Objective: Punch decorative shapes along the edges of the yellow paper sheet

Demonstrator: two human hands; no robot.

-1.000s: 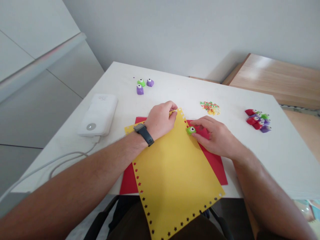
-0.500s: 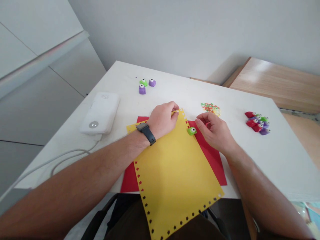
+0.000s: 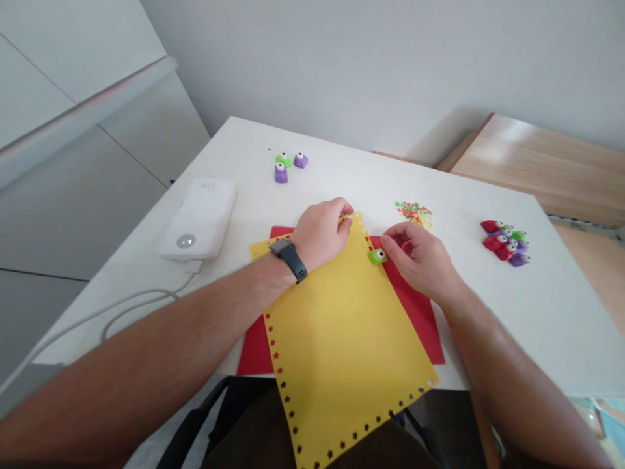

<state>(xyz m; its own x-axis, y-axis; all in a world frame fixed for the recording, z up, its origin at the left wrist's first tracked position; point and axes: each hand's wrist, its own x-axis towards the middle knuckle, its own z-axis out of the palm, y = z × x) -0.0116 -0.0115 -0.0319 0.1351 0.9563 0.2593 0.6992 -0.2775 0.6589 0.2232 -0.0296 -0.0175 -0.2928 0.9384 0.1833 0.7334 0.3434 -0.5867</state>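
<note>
A yellow sheet of paper (image 3: 351, 326) with small shapes punched along its edges lies aslant over a red sheet (image 3: 424, 326), its lower end past the table's front edge. At its far edge, my left hand (image 3: 325, 228) pinches the paper between thumb and fingers. A green craft punch (image 3: 377, 256) with a white button sits on the paper's right edge. Just to the right of that punch is my right hand (image 3: 415, 251), thumb and forefinger drawn together and the other fingers curled. Whatever may be between those fingertips is hidden.
Paper cut-outs (image 3: 415, 212) are heaped behind my right hand. Several red, green and purple punches (image 3: 505, 242) cluster at the right; a purple punch (image 3: 280, 172) stands with two others at the back. A white power bank (image 3: 200, 218) with a cable lies at the left.
The whole view has shifted very slightly. Both hands, the yellow paper and the green punch keep nearly the same places relative to one another.
</note>
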